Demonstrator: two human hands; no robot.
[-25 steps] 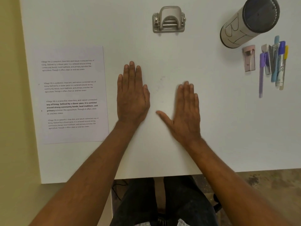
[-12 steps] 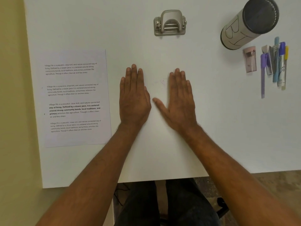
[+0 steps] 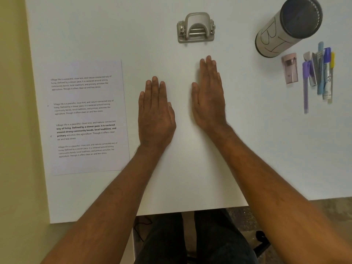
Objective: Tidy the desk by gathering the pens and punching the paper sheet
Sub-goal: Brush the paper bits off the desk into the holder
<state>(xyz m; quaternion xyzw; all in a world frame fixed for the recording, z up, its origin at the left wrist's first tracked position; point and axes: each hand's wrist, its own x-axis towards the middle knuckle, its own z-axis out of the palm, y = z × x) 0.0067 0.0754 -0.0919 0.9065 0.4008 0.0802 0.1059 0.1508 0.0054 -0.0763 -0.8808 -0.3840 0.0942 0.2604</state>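
A printed paper sheet (image 3: 85, 117) lies flat at the left of the white desk (image 3: 190, 178). A metal hole punch (image 3: 196, 28) stands at the far middle. Several pens (image 3: 320, 73) lie bunched at the far right, beside a tall cylindrical holder (image 3: 287, 25) marked with letters. My left hand (image 3: 155, 113) rests palm down in the middle, holding nothing. My right hand (image 3: 208, 94) is beside it, flat with fingers straight, pointing toward the punch and holding nothing.
A small pink rectangular item (image 3: 289, 68) lies between the holder and the pens. A yellow wall (image 3: 17, 130) borders the desk's left edge. My legs and a chair base show below the near edge.
My right hand has slid forward and left, closer to my left hand and toward the hole punch. My left hand has stayed put. The view shifted slightly.
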